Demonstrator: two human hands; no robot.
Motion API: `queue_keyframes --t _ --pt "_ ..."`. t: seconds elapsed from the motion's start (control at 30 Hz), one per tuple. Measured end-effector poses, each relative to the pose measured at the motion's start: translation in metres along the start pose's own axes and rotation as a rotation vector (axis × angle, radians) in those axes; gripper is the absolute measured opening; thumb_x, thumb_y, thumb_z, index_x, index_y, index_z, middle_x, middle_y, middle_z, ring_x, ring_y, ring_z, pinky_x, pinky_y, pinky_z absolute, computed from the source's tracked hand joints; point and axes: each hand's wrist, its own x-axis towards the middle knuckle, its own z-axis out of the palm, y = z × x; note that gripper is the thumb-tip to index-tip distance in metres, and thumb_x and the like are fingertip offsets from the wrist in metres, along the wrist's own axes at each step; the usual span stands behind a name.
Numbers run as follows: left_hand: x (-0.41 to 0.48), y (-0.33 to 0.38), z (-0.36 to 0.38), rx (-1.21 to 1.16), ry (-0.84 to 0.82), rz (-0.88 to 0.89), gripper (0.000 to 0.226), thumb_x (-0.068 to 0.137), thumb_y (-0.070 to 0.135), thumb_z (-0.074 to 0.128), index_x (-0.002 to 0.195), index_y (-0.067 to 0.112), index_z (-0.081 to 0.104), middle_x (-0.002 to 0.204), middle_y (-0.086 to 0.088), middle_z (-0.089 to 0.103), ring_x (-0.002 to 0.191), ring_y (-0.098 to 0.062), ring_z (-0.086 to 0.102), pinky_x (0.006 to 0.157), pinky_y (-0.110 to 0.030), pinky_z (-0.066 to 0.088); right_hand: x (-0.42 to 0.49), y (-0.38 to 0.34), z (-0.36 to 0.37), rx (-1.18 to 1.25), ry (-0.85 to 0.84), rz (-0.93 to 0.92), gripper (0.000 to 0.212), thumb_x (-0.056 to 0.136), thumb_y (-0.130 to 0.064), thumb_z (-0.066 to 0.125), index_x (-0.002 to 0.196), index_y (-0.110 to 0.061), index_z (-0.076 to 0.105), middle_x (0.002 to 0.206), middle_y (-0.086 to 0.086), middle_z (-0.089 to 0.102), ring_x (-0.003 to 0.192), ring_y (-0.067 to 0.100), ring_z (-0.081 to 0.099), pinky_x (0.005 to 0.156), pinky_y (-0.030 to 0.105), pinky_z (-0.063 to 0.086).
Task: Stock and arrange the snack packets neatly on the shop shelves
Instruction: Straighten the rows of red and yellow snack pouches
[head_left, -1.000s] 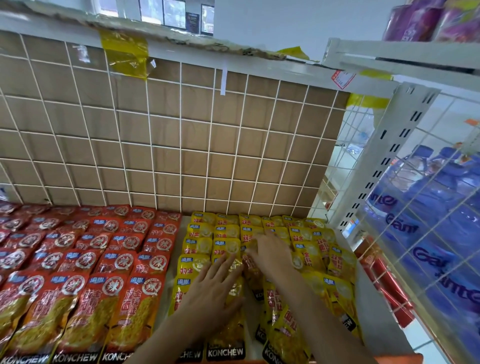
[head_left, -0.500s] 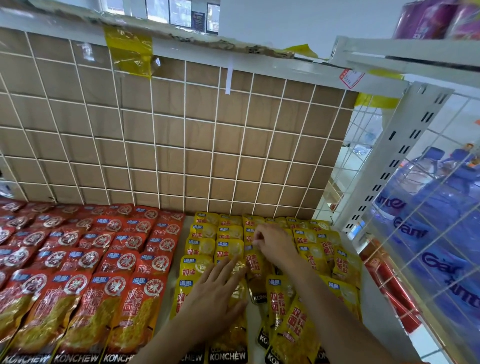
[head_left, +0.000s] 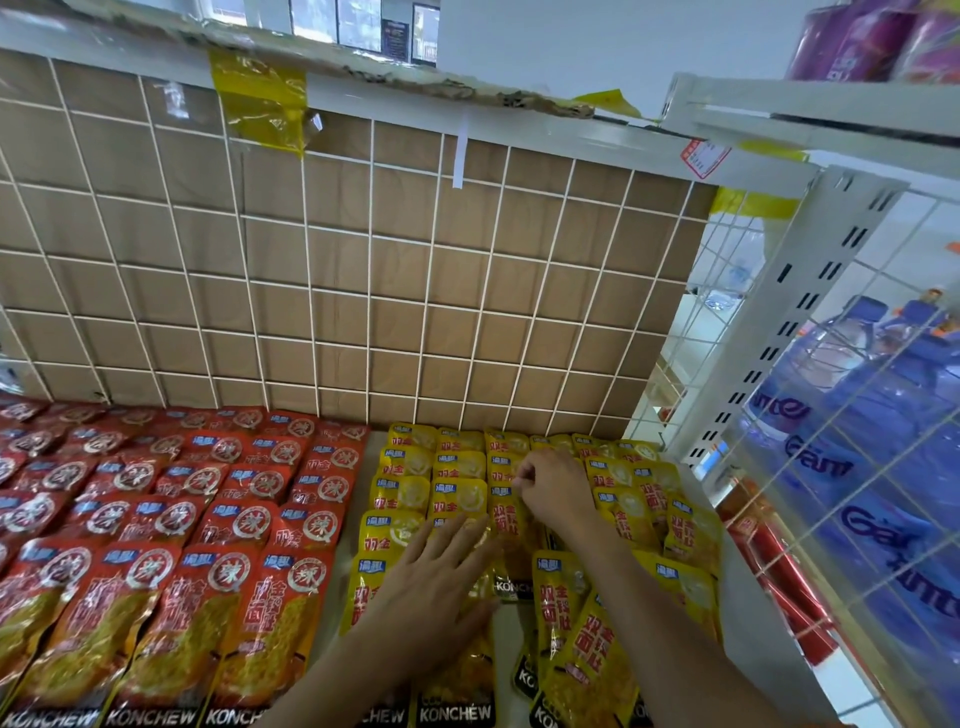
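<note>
Shelf (head_left: 753, 649): it carries two blocks of stock lying flat in overlapping rows, red packets (head_left: 234, 519) on the left and yellow packets (head_left: 405, 488) on the right, with a narrow bare strip between them. The red block is regular. The yellow block is regular at the back and left, but the front right packets lie skewed and overlap unevenly.

Left hand (head_left: 436, 582): it lies palm down near the front of the second yellow column, fingers (head_left: 467, 535) straight and spread, gripping nothing. Judged purpose: to weigh down the rows already aligned so they do not slide while the next column is worked.

Right hand (head_left: 558, 486): it reaches further back over the third column. Its fingers are curled and drawn together at the top edge of one yellow packet (head_left: 506, 525). This reads as a thumb-to-fingertip pinch, though the knuckles partly hide the contact.

Position of item: the pinched packet runs from the pinch toward the person, and its lower end lies just beside the left fingertips and over the packet in front.

Assessment: the step in hand appears to be seating this packet square in its column. The crooked front right packets remain to be straightened.

Surroundings: a wire grid (head_left: 363, 260) backed with brown board stands behind the stock, and water bottles (head_left: 857, 415) sit behind mesh on the right
</note>
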Motion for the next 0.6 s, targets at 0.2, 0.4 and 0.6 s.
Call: queue_keyframes --t 0.2,0.4,0.6 --pt "0.012 0.016 -0.020 0.013 -0.023 0.160 0.060 0.086 0.055 0.020 0.127 0.029 0.056 0.137 0.009 0.051 0.131 -0.013 0.043 0.111 -0.041 0.019 -0.001 -0.001 0.001 -0.030 -0.012 0.043 0.012 0.090 -0.027 0.053 0.080 -0.023 0.050 0.109 0.002 0.060 0.111 0.020 0.047 0.096 0.034 0.032" --pt "0.020 0.017 -0.015 -0.004 -0.099 0.149 0.059 0.098 0.051 0.019 0.148 0.019 0.023 0.158 0.002 0.011 0.144 -0.012 0.002 0.116 -0.035 -0.010 -0.003 0.003 0.000 0.056 -0.011 0.017 0.011 0.088 -0.027 0.056 0.078 -0.022 0.056 0.100 -0.001 0.062 0.104 0.017 0.051 0.096 0.036 0.037" --pt "0.023 0.012 -0.009 -0.034 -0.096 0.184 0.088 0.074 0.063 -0.007 0.150 0.023 0.016 0.158 0.004 0.010 0.144 -0.011 0.004 0.109 -0.029 -0.015 -0.026 0.016 -0.022 0.262 0.166 0.062 0.008 0.090 -0.021 0.056 0.093 -0.019 0.063 0.090 -0.011 0.056 0.085 0.005 0.051 0.082 0.027 0.044"
